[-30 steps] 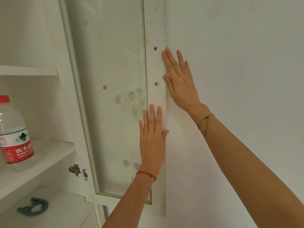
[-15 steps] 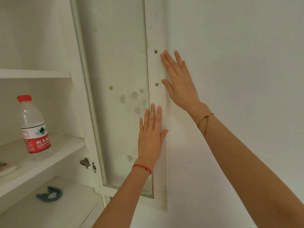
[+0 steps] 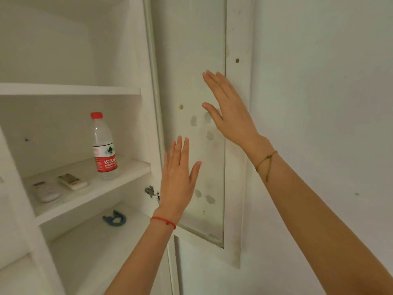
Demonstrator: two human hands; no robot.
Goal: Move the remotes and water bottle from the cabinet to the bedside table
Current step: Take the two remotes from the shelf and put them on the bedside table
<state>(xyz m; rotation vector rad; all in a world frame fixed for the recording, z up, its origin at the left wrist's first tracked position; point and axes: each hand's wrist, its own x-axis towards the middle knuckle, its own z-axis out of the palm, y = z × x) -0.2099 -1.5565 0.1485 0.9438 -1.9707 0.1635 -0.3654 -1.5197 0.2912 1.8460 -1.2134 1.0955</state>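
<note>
- White cabinet (image 3: 70,90) set against a plain white wall, glass door (image 3: 191,60) swung fully open to the right, so the shelves are exposed.
- Water bottle (image 3: 103,145) stands upright near the right front corner of the middle shelf (image 3: 127,169), red cap on top, red label facing out.
- Two remotes (image 3: 59,185) lie flat on that same shelf, left of the bottle, close to the front edge. The right one's long axis runs diagonally across the shelf; the left one is paler and harder to make out.
- Some blue-grey hook thing (image 3: 114,218) sits on the shelf below, not part of the job.
- Left hand (image 3: 178,177) is flat, fingers straight and pointing up, holding nothing, in front of the door's hinge side.
- Right hand (image 3: 229,111) is also flat and empty, spread in front of the glass higher up.
- Key bit: everything to grab lies left of both hands, and the left hand is clearly nearer the bottle. I'd guess it goes first, reaching left into the shelf.
</note>
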